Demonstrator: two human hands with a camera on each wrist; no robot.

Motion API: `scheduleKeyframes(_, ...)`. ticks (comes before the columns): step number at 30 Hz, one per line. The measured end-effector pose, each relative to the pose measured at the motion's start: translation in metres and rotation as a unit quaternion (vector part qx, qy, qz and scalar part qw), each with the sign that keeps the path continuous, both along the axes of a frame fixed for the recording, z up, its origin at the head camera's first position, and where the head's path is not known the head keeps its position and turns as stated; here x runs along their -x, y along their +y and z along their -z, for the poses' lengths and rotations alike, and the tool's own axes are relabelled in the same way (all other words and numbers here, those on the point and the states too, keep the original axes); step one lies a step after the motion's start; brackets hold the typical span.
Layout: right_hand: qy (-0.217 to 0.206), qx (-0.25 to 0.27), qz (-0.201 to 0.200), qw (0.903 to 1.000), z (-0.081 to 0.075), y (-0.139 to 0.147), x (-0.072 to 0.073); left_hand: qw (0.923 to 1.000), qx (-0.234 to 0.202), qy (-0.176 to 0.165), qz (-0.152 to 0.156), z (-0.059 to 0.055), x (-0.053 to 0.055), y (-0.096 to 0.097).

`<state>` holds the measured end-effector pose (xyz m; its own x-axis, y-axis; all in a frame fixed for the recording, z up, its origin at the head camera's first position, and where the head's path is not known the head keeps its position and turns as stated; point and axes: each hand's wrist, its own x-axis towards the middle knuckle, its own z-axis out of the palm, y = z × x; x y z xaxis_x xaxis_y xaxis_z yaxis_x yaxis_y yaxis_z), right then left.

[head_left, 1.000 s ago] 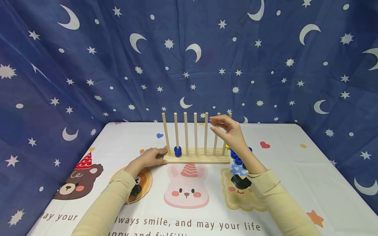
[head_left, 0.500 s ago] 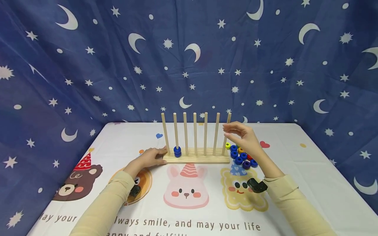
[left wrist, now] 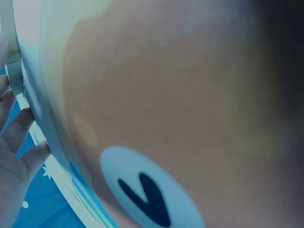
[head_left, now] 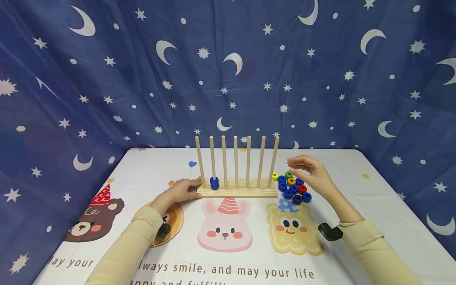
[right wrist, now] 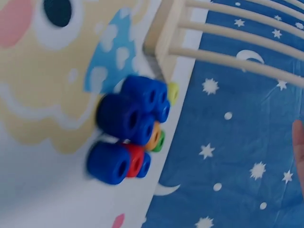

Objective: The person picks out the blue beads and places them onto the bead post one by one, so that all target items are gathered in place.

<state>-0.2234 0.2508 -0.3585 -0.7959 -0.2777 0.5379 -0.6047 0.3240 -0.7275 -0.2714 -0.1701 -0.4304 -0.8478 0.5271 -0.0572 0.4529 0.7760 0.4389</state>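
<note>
Seven pegs (head_left: 236,162), two threaded beads (head_left: 214,184), eleven loose beads (head_left: 294,190).

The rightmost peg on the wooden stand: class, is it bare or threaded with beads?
Bare. In the head view, the rightmost peg shows plain wood from top to bottom; the loose beads lie beside the stand.

Looks like a small curtained booth (head_left: 409,126), closed in at the back and on both sides by dark blue moon-and-star cloth (head_left: 206,107), hung close around a desk (head_left: 395,206) covered in white with cartoon print. Hard to tell the wider setting.
</note>
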Motion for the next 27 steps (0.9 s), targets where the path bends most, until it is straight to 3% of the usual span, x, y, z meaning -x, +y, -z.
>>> scheduleKeyframes(9, -0.033, -0.084, 0.037, 0.9953, 0.011, 0.031, -0.006, 1.0, -0.003, 0.002, 0.006, 0.001, 0.0, 0.002)
scheduleKeyframes(18, -0.054, -0.188, 0.041, 0.9799, 0.025, 0.06, -0.005, 1.0, -0.003, 0.005, 0.007, 0.001, -0.003, 0.0)
scheduleKeyframes(27, -0.079, -0.229, 0.05, 0.9688, 0.039, 0.078, -0.01, 0.9999, 0.002, 0.01, 0.008, 0.0, -0.002, -0.001)
